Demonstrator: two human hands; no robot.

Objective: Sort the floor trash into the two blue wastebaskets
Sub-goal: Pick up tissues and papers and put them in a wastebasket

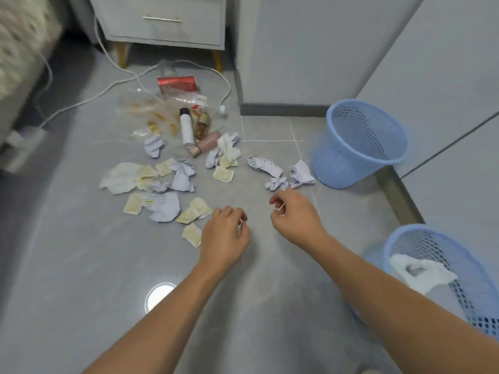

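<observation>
Trash lies scattered on the grey floor: crumpled paper balls (301,172), tissues (120,178), yellowish sachets (223,174), a white bottle (186,128), a brown bottle (202,126), a pink bottle (208,141) and a red wrapper (176,83). One blue wastebasket (359,143) stands at the right with nothing visible inside. A second blue wastebasket (445,276) at the lower right holds a white tissue. My left hand (224,236) hovers beside the nearest sachets, fingers loosely curled, holding nothing. My right hand (293,214) hovers just below the paper balls, also loosely curled with nothing in it.
A grey nightstand (167,22) on wooden legs stands at the back. A white cable (108,87) runs across the floor to a power strip (24,141) at the left. Grey cabinet walls (445,76) line the right side behind the baskets.
</observation>
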